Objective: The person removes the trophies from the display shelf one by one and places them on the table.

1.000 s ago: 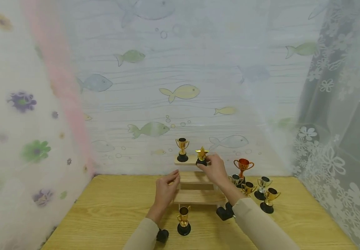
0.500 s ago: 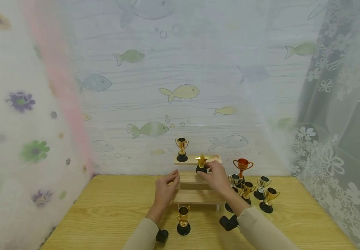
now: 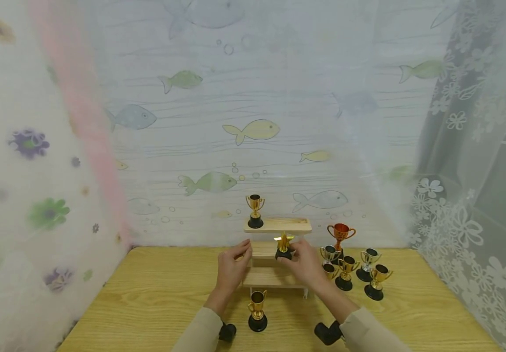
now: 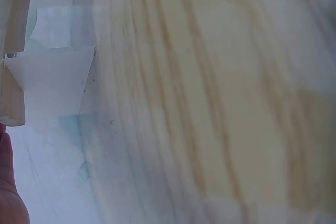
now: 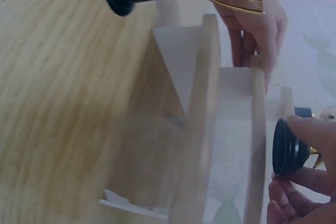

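Note:
My right hand pinches a gold star trophy by its black base, in front of the middle step of a small wooden three-step stand. In the right wrist view the trophy's black base sits between thumb and fingers, over the step edges. My left hand holds the left end of the middle step. A gold cup trophy stands upright on the top step's left end. Another gold cup trophy stands on the table before the stand.
Right of the stand, several cup trophies stand on the wooden table: an orange-red one, silver ones and gold ones. A fish-patterned curtain hangs behind. Black wrist-camera parts show beneath the forearms.
My right hand has brought the star trophy from the top step's right part down and forward to the middle step's level. My left hand stays at the stand's left side.

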Available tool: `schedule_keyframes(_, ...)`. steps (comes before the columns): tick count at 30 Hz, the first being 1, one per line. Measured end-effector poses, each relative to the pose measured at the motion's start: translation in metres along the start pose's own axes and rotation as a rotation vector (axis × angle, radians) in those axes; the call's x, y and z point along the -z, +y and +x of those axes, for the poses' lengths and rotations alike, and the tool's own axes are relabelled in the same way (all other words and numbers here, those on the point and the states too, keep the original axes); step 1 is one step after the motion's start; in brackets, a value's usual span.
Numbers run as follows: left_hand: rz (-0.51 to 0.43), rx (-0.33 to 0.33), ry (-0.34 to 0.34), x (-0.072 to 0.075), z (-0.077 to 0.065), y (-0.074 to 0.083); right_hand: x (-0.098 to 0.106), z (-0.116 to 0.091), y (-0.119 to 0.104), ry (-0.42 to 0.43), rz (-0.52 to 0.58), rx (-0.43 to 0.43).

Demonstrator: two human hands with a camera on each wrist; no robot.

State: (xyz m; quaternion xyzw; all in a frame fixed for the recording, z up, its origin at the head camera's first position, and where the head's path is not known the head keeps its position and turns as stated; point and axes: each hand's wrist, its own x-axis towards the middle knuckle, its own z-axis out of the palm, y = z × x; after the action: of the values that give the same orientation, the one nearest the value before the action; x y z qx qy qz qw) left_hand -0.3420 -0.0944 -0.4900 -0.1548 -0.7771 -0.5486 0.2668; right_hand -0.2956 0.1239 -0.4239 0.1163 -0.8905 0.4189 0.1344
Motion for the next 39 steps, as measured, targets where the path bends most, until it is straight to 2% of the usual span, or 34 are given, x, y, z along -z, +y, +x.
schedule_keyframes(3, -0.004, 0.005, 0.004, 0.000, 0.000, 0.000, -0.001, -0.004, 0.002, -0.010, 0.010, -0.015)
schedule_keyframes(9, 0.007, 0.016, 0.011, -0.001, -0.001, -0.002, -0.002, -0.011, 0.004, -0.010, 0.016, 0.016)
schedule_keyframes(14, 0.008, 0.029, 0.012, 0.000, -0.001, -0.002, -0.003, -0.020, 0.007, -0.042, 0.036, -0.014)
schedule_keyframes(19, 0.008, 0.032, 0.013, 0.000, -0.001, -0.001, -0.006, -0.028, 0.014, -0.043, 0.012, 0.017)
schedule_keyframes(23, 0.011, 0.028, 0.011, 0.000, -0.001, -0.001, -0.009, -0.035, 0.019, -0.044, -0.004, 0.043)
schedule_keyframes(30, 0.018, 0.016, 0.014, -0.001, 0.000, -0.001, -0.014, -0.048, 0.024, -0.065, -0.008, 0.014)
schedule_keyframes(39, 0.029, 0.000, 0.019, -0.001, 0.001, -0.001, -0.013, -0.058, 0.027, -0.074, -0.036, 0.042)
